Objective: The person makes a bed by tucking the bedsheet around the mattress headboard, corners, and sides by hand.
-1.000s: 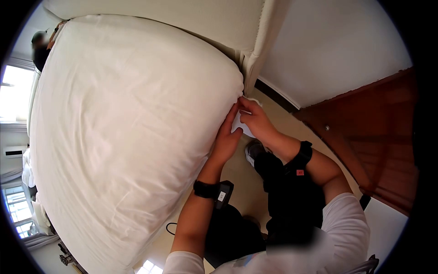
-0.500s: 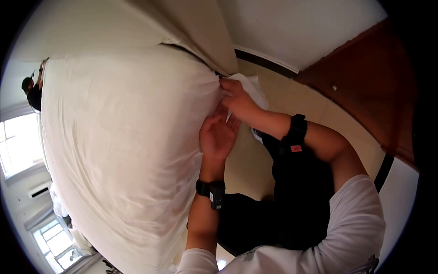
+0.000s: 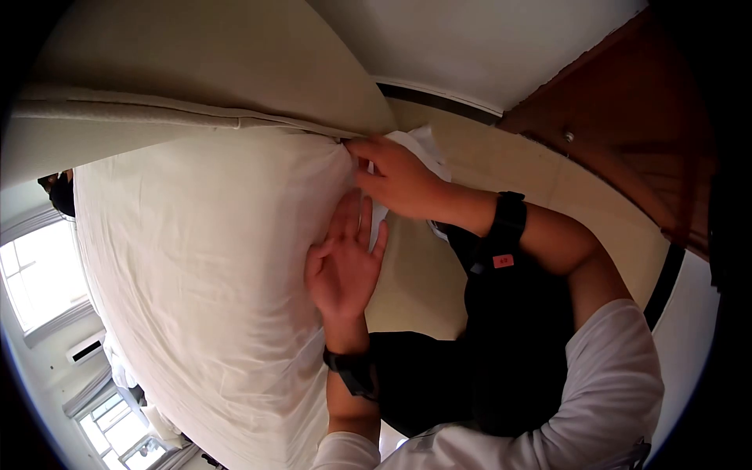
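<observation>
A white sheet (image 3: 204,258) covers the mattress, with creases down its near side. My left hand (image 3: 345,266) is palm up against the side of the mattress, its fingers spread and holding nothing. Above it, my right hand (image 3: 395,178) reaches to the mattress corner beside the headboard (image 3: 211,55), its fingers pinched on the sheet there. A loose white end of cloth (image 3: 423,145) hangs behind my right hand, over the floor.
The beige floor (image 3: 501,164) runs between the bed and a reddish-brown door (image 3: 619,133). Across the bed, at the far left, part of another person (image 3: 63,194) in dark clothing shows near a window (image 3: 47,270). My legs are below my hands.
My left hand has drawn back from the corner and turned palm up, with fingers spread. My right hand stays at the corner. The view has shifted, showing more headboard and less of the other person.
</observation>
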`<state>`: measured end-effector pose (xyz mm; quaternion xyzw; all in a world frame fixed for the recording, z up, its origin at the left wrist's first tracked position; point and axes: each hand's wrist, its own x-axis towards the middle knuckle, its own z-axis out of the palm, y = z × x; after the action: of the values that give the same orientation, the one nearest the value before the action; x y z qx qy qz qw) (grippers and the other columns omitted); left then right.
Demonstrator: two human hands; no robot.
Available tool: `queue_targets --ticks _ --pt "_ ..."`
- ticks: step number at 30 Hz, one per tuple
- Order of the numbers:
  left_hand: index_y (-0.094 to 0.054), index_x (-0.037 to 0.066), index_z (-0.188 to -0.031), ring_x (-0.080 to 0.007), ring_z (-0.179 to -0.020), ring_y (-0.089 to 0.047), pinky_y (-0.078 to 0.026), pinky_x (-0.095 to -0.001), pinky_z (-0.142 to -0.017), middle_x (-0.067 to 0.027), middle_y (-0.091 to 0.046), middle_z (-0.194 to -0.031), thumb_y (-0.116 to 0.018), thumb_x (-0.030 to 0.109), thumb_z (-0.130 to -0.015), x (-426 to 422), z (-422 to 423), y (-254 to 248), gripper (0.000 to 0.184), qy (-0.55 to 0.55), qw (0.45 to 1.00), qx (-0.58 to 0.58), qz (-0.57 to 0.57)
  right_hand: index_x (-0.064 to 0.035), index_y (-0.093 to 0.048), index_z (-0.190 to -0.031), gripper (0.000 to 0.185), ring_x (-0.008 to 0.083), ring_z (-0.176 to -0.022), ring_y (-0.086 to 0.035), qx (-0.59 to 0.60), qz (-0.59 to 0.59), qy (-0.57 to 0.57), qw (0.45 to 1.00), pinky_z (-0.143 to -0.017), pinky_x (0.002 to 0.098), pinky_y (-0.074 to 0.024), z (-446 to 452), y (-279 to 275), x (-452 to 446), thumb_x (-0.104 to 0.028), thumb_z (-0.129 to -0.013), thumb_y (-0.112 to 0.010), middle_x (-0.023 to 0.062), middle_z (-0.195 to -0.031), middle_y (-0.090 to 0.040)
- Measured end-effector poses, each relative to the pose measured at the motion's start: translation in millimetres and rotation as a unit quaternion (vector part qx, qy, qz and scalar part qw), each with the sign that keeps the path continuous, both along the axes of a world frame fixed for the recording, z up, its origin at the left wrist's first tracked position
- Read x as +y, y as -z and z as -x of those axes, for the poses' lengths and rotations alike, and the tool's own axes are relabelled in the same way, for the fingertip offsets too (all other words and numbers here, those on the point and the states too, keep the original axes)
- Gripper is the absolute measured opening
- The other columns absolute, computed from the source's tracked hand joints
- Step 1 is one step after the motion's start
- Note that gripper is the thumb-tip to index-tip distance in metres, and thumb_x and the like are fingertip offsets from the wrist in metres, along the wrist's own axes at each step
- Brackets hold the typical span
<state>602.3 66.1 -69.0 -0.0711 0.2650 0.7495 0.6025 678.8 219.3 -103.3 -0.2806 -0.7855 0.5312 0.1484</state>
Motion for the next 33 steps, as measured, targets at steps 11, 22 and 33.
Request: queue_targets --ticks 11,22,33 --pt "-0.024 -0.003 -0.144 -0.0205 -0.139 -0.024 -0.022 -0.0378 -0.112 -0.0086 -0.027 -0.151 -0.05 0.014 -0.08 -1.6 1.4 18.4 0.071 -0.022 0.999 -0.044 -0.018 0.0009 -0.037 -0.128 0.049 0.0224 -0.073 -0.063 0.094 0.227 -0.05 0.968 -0.067 0.0342 -0.0492 13.7 14.4 -2.5 -0.01 -0.084 -0.054 0.0145 -0.08 -0.064" --pt "-0.03 -0.004 -0.141 -0.0278 -0.131 -0.032 -0.023 -0.0402 -0.111 -0.0127 -0.036 -0.145 -0.053 0.023 -0.079 3.0 -3.3 25.5 0.071 0.043 0.997 0.056 0.036 -0.002 -0.005 -0.147 0.085 0.0364 -0.07 -0.062 0.004 0.111 -0.034 0.993 -0.06 0.0428 -0.0489 -2.5 44.8 -20.7 -0.012 -0.079 -0.056 0.0181 -0.072 -0.062" --pt "-0.036 -0.004 -0.135 -0.0246 -0.134 -0.031 -0.021 -0.0398 -0.111 -0.0144 -0.04 -0.14 -0.051 0.025 -0.081 5.0 4.5 44.6 0.063 0.075 0.99 0.094 0.069 -0.0076 0.003 -0.149 0.093 0.0341 -0.062 -0.061 -0.04 0.07 -0.174 0.982 -0.055 0.042 -0.0469 -24.3 47.5 -39.1 -0.008 -0.077 -0.055 0.0156 -0.067 -0.061"
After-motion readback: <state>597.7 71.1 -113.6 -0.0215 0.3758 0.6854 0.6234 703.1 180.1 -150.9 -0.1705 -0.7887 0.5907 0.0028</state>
